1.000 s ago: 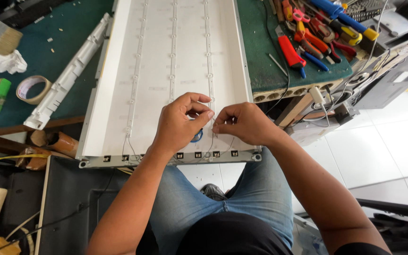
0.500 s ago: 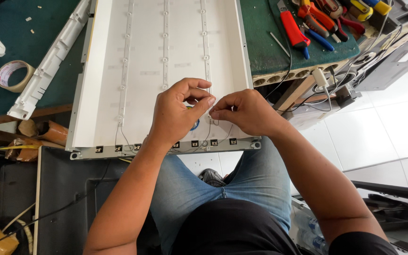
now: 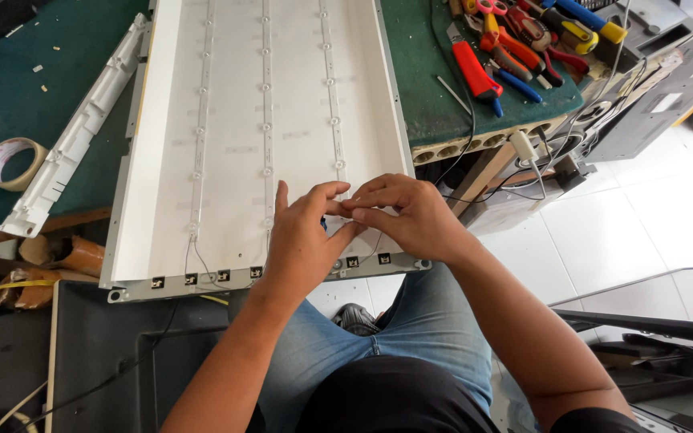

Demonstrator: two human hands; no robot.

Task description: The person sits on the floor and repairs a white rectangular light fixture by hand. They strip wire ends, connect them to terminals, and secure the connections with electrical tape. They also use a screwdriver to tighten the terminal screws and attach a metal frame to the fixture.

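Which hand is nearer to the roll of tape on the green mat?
Left. The left hand is over the white panel, on the side of the tape roll; the right hand is farther away.

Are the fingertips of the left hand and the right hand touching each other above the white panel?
Touching. The head view shows the left hand and the right hand with fingertips pressed together, no gap visible, over the near end of the white panel.

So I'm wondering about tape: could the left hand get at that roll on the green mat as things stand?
Probably yes. The left hand is pinched against the right hand over the white panel; the tape roll lies far to its left, past a white plastic strip lying flat.
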